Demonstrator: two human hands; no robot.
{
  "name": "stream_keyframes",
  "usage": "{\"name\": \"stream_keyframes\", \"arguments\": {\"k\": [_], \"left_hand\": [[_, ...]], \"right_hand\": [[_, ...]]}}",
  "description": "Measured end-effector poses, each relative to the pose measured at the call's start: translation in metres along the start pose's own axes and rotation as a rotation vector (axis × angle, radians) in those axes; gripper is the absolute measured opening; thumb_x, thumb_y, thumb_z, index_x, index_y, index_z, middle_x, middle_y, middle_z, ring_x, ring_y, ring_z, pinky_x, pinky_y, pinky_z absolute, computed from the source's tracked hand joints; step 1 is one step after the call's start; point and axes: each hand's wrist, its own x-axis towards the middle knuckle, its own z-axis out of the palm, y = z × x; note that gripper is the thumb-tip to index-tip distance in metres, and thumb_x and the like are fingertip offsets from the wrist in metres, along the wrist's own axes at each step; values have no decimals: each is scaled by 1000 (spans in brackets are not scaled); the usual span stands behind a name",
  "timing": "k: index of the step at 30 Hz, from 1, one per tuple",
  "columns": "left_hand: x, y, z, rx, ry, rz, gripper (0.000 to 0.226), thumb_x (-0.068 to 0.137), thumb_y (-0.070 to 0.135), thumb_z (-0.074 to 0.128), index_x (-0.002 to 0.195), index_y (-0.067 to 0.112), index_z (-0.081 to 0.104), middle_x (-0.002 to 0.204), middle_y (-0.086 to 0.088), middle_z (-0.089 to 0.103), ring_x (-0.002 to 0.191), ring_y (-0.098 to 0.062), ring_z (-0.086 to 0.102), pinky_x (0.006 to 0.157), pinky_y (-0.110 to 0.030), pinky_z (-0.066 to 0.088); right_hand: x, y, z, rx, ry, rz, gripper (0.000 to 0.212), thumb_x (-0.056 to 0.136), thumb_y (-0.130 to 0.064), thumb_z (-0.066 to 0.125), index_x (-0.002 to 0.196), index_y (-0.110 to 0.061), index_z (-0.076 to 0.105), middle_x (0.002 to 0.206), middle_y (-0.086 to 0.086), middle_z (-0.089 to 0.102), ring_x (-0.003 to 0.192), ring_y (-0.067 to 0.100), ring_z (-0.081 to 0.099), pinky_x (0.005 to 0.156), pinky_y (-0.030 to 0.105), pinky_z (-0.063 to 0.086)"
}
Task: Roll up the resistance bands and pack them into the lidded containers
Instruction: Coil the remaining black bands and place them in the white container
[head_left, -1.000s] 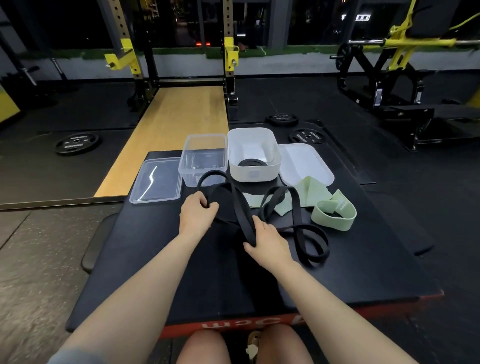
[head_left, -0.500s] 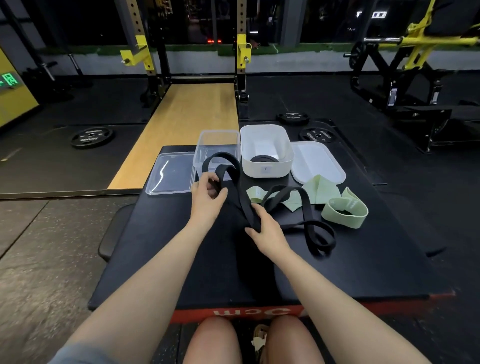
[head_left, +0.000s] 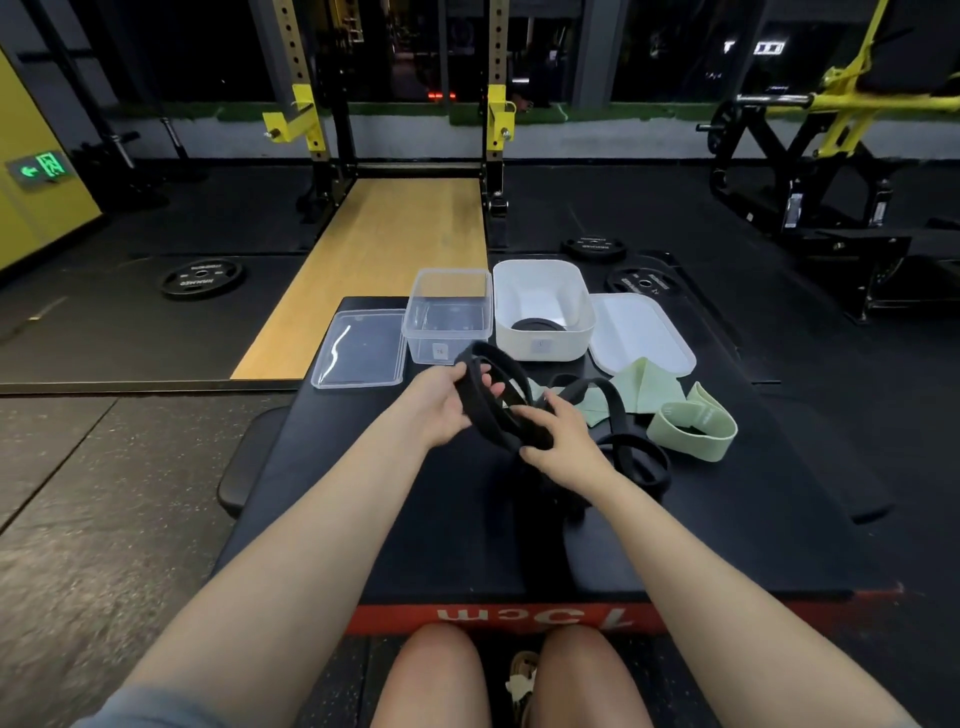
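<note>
A long black resistance band (head_left: 613, 410) lies looped on the black platform (head_left: 415, 519). My left hand (head_left: 441, 402) grips its raised upper loop just in front of the clear container (head_left: 449, 314). My right hand (head_left: 563, 441) pinches the band a little lower and to the right. The white container (head_left: 543, 312) holds a rolled black band (head_left: 537, 326). A pale green loop band (head_left: 693, 428) and a flat green band (head_left: 641, 387) lie to the right.
A clear lid (head_left: 361, 348) lies left of the clear container, a white lid (head_left: 641, 332) right of the white one. Weight plates (head_left: 200, 278) rest on the floor. A squat rack (head_left: 400, 130) and a wooden lifting strip stand beyond the platform.
Both hands have come closer together on the black band, and its upper loop is now smaller and gathered between them. The view shifted left.
</note>
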Motion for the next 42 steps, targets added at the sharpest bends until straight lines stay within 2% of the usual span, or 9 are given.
{"name": "stream_keyframes", "arguments": {"k": [3,8,11,15,20,29,34,38,42], "left_hand": [[-11,14,12,-6,-50,51,31,102,17,30,94,7,57,79,-4,56,78,-17,60,68,-29,47],[-21,31,30,14,-78,91,31,103,18,29,89,9,56,77,-3,56,76,-16,60,70,-28,47],[-26,39,38,16,-86,96,28,103,18,31,90,8,54,81,-4,57,80,-18,62,73,-31,48],[-31,56,43,0,-122,168,27,103,19,33,116,3,50,109,-7,61,114,-24,58,79,-32,49],[-31,50,33,123,-200,239,43,101,35,32,92,6,62,94,-5,69,92,-16,65,82,-26,51],[-10,7,1,178,-281,125,45,100,39,34,128,7,50,126,-7,59,100,-16,62,84,-27,51],[-7,-26,-16,403,-313,115,42,99,43,29,117,15,55,114,-2,62,107,-14,60,93,-27,46],[-5,-42,-23,696,-353,312,24,92,18,58,114,9,61,113,-3,67,106,-11,62,98,-25,44],[-1,-35,-13,769,-286,483,15,91,15,60,104,9,64,107,-8,70,106,-19,64,102,-35,44]], "right_hand": [[-9,-9,-2,115,72,-175,42,81,-13,69,123,-17,61,143,-3,40,133,11,32,113,24,20],[-21,-26,-9,363,16,-90,39,72,-38,79,107,-31,63,100,-17,68,94,-7,60,81,8,43],[-16,-33,-11,318,116,-85,24,75,-40,75,94,-28,66,90,-9,71,90,7,64,83,26,50],[-12,-50,-23,430,124,-114,11,82,-27,71,91,-19,73,85,-5,74,86,11,69,87,42,52],[-10,-66,-35,562,72,-172,3,82,-20,71,82,-22,74,80,-1,75,85,18,71,88,41,54],[-11,-65,-34,726,64,-131,9,86,-11,66,86,-18,71,74,1,73,74,15,70,77,31,57],[-6,-65,-43,848,102,-20,8,89,-13,63,84,-10,69,72,0,73,69,13,69,74,32,56],[1,-68,-49,872,105,33,10,90,-17,63,84,-9,67,77,5,73,72,19,71,75,33,58],[11,-76,-58,887,119,41,14,91,-18,62,86,-6,67,82,8,72,72,17,70,74,30,58]]}}
